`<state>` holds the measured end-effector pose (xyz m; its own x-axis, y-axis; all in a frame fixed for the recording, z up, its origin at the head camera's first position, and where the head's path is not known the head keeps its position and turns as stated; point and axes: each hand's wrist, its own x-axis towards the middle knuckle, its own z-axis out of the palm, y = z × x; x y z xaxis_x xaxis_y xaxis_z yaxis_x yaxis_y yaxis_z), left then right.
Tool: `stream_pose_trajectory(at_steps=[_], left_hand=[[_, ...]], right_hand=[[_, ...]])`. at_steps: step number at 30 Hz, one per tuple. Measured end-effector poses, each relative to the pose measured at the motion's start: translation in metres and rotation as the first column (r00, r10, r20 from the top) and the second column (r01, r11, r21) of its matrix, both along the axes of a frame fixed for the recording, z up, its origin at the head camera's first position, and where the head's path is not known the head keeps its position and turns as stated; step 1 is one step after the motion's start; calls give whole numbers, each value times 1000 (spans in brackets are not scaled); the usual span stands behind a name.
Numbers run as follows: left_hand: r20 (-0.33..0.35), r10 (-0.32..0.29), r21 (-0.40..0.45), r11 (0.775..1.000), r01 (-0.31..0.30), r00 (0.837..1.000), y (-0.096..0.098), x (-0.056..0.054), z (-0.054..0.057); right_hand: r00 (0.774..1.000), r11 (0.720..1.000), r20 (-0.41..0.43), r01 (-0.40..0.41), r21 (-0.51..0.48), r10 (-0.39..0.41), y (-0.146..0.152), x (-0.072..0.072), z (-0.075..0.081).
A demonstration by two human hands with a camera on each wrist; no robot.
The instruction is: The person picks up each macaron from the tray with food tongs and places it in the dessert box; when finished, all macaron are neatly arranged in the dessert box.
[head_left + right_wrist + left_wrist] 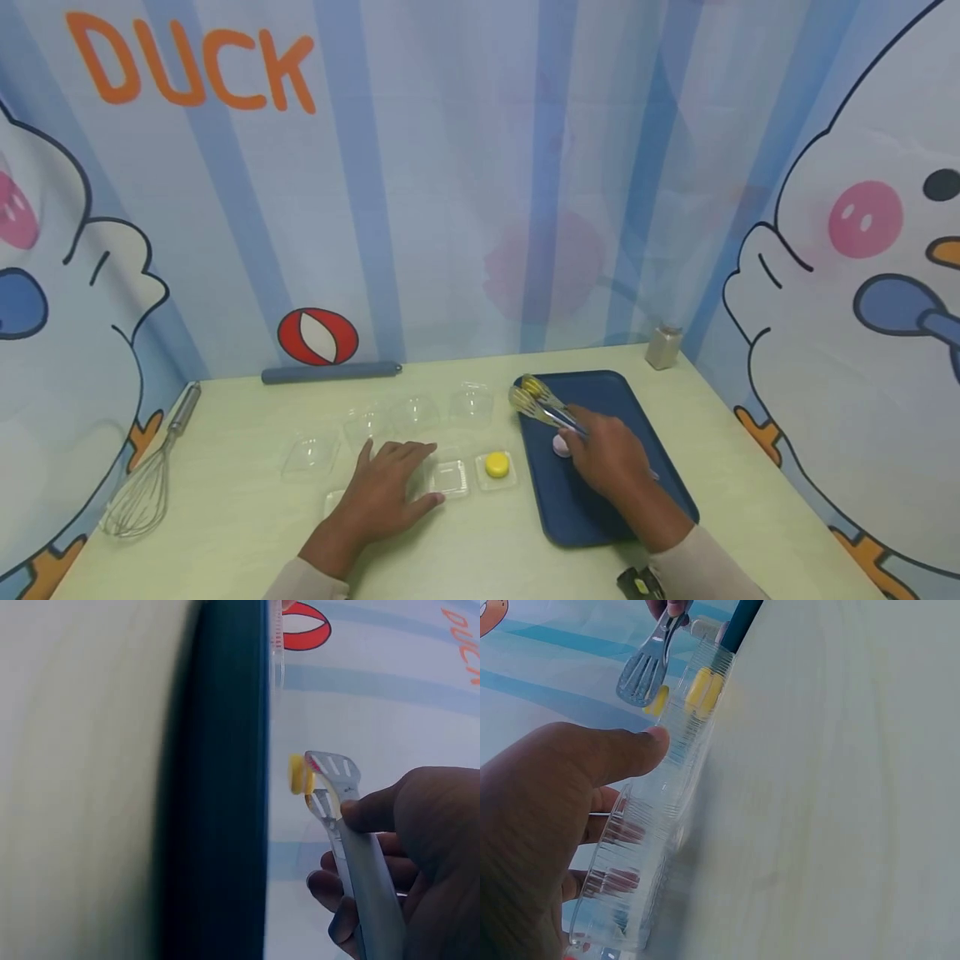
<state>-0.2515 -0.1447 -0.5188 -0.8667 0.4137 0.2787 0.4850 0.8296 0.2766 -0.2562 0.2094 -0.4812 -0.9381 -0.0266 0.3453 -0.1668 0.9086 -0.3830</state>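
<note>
My right hand (pixel 611 454) grips metal tongs (pixel 555 410) over the tray's left side. A yellow macaron (pixel 300 776) is at the tong tips in the right wrist view. Below the tongs, a pale purple macaron (pixel 561 446) lies on the dark blue tray (pixel 592 525). My left hand (pixel 386 492) hovers over or rests on the row of clear plastic boxes, thumb and fingers spread; contact is hard to tell. To its right are a clear box base (pixel 450 479) and a second one (pixel 512 483) with a yellow macaron (pixel 497 464) in it.
Several clear domed lids (pixel 414 412) stand behind the boxes. A whisk (pixel 146 492) lies at the left edge and a blue-grey rolling pin (pixel 330 372) along the back. A small metal container (pixel 663 347) stands back right. A black object (pixel 639 583) sits at the front.
</note>
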Motion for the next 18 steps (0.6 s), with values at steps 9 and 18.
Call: stream_pose_trajectory(at_steps=[9, 18], left_hand=[[-15, 9, -3, 1000, -9, 1000, 1, 0, 2], [-15, 1, -3, 1000, -1, 1000, 1, 0, 2]], right_hand=[[996, 996, -25, -86, -10, 86, -16, 19, 7], [984, 985, 21, -174, -11, 174, -30, 38, 4]])
